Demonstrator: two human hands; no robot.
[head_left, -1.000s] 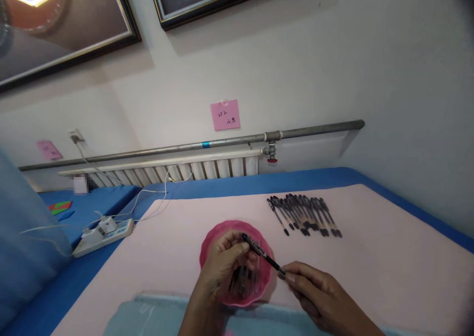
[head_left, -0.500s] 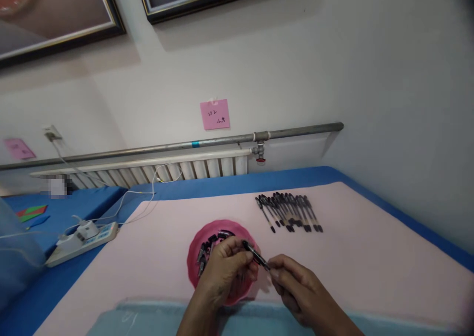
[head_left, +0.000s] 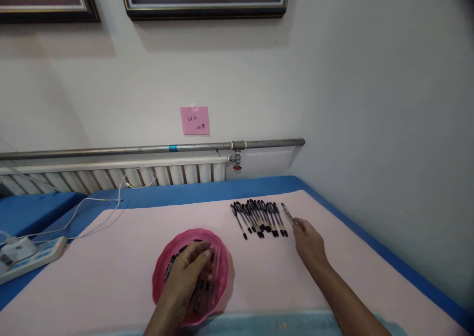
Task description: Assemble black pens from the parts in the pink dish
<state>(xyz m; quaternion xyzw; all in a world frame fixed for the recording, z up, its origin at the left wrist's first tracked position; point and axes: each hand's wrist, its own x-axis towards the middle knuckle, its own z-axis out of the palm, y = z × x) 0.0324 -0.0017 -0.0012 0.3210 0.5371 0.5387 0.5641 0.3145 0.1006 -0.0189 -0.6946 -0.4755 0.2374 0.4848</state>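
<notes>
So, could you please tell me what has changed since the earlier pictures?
The right hand has carried the pen forward and to the right, beside the laid-out pens, keeping it in its grip. The left hand has let go of that pen and is over the pink bowl. The laid-out pens and bowl stayed in place.

from the head, one camera looks forward and down, close over left hand (head_left: 189, 271) and right hand (head_left: 310, 243), facing radiator (head_left: 177, 174) and wall (head_left: 255, 84).
</notes>
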